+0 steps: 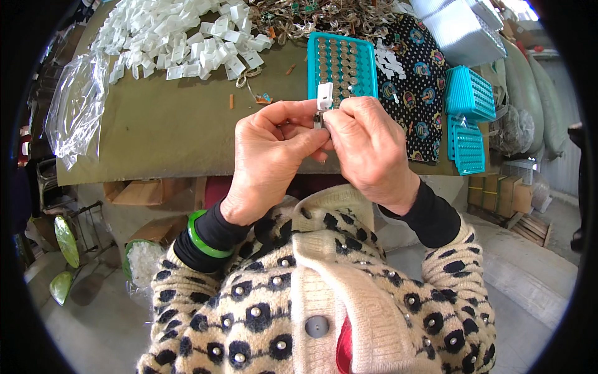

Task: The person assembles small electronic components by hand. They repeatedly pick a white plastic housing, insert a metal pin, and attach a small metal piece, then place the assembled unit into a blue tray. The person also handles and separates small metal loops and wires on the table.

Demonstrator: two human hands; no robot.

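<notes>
My left hand pinches a small white plastic casing between thumb and forefinger, above the near edge of the table. A little metal piece shows just below the casing, by the left fingertips. Closed against it from the other side is my right hand, its thumb and fingers pressed together beside the metal piece; whatever they grip is hidden. Right behind the hands lies a teal tray holding rows of round, coin-like metal parts.
White plastic casings are heaped at the far left, near a clear plastic bag. Wires with small boards pile up at the back. Patterned black cloth, flat white pieces and stacked teal trays stand right.
</notes>
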